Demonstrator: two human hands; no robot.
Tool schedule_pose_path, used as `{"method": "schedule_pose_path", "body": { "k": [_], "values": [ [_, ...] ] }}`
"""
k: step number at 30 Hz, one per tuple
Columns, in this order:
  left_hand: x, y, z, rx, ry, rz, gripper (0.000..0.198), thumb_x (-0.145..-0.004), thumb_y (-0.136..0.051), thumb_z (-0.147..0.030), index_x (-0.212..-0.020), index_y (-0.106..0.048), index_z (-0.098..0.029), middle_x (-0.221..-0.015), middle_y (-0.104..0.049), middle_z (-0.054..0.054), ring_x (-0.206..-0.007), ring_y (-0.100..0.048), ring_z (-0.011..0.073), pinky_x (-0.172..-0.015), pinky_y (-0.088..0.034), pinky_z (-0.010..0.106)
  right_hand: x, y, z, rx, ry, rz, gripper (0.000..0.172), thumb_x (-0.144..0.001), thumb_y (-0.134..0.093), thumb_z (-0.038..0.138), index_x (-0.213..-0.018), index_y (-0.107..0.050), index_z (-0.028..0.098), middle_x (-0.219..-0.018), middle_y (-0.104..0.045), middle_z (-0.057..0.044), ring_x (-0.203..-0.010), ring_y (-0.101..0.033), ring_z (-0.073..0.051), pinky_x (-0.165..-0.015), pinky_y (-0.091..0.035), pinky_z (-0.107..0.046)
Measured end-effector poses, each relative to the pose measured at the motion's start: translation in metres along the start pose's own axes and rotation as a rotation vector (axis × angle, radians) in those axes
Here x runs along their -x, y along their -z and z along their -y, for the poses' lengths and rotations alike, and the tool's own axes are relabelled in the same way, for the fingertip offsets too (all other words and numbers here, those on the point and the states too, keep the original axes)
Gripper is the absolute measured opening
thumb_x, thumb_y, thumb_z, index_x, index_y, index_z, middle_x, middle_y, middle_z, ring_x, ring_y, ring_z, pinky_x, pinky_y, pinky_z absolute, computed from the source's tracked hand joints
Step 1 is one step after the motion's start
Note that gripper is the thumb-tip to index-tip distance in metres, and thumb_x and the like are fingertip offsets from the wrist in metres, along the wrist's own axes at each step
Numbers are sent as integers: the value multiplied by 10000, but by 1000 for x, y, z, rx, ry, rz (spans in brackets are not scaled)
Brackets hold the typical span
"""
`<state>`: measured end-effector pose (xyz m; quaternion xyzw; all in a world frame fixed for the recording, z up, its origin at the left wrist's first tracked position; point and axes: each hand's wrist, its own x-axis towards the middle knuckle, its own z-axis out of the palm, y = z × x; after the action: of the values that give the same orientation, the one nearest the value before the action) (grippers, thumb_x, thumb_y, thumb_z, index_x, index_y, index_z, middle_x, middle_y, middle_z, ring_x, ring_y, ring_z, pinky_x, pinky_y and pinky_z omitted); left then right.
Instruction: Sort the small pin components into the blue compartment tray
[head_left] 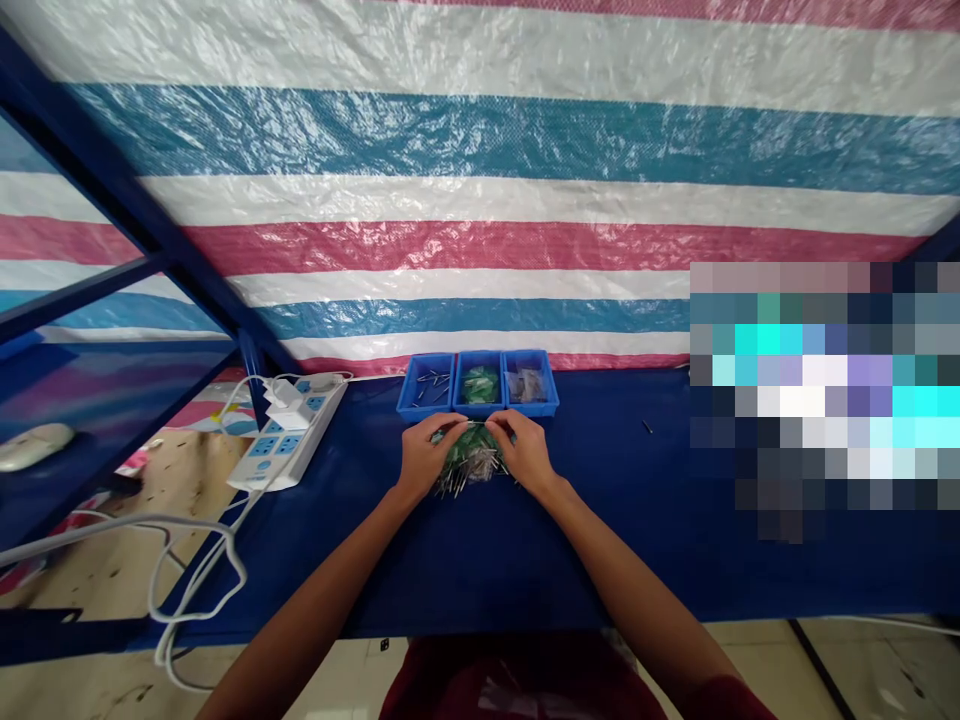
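My left hand (424, 452) and my right hand (526, 448) meet over a small pile of green parts with thin metal leads (471, 466) on the blue table cover (480, 560). Both hands have their fingers pinched together. Between their fingertips stretches a thin part, too small to name. Just behind the hands stand three small blue bins: the left bin (426, 385) holds metal pins, the middle bin (479, 384) holds green parts, and the right bin (531, 384) holds small clear bags.
A white power strip (289, 438) with a plugged-in adapter lies at the left, its white cable (196, 570) looping off the table edge. A striped tarpaulin (480, 200) hangs behind. A blue frame post (120, 200) rises at left. One loose pin (646, 427) lies at right.
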<state>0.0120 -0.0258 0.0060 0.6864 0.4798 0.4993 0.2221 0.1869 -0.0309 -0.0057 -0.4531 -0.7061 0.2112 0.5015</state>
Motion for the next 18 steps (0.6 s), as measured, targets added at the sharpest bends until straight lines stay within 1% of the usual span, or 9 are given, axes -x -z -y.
{"method": "schedule_pose_path", "body": {
  "k": [3,7,14,18],
  "values": [
    [-2,3,-2,-72,-51,-16,194,-841,-624,-369,-830,-720,-202,-823,-730,42,-766,-671,188,-771,-524,293,1,1,1,-13,47,13,292,-953,-436,389,-931,-663,206,-828,-668,-55,-707,-610,-164,-683,-494,-275],
    [-1,4,-5,-114,-124,-32,180,-863,-602,-343,-831,-712,-204,-821,-729,40,-770,-670,182,-797,-511,293,2,1,1,-25,105,-7,279,-953,-441,363,-921,-663,197,-828,-660,-60,-698,-603,-158,-687,-498,-274],
    [2,3,-3,-135,-164,-55,210,-882,-571,-363,-847,-702,-202,-845,-728,51,-791,-666,186,-801,-501,301,4,-3,0,46,102,-9,278,-950,-427,364,-914,-651,204,-811,-647,-57,-677,-588,-159,-673,-491,-276],
    [3,2,-2,-147,-195,-47,237,-889,-553,-382,-859,-695,-195,-848,-721,59,-759,-651,183,-780,-496,301,5,-4,0,75,116,-19,276,-947,-427,356,-889,-645,198,-817,-657,-57,-674,-589,-159,-658,-477,-270]
  ]
}}
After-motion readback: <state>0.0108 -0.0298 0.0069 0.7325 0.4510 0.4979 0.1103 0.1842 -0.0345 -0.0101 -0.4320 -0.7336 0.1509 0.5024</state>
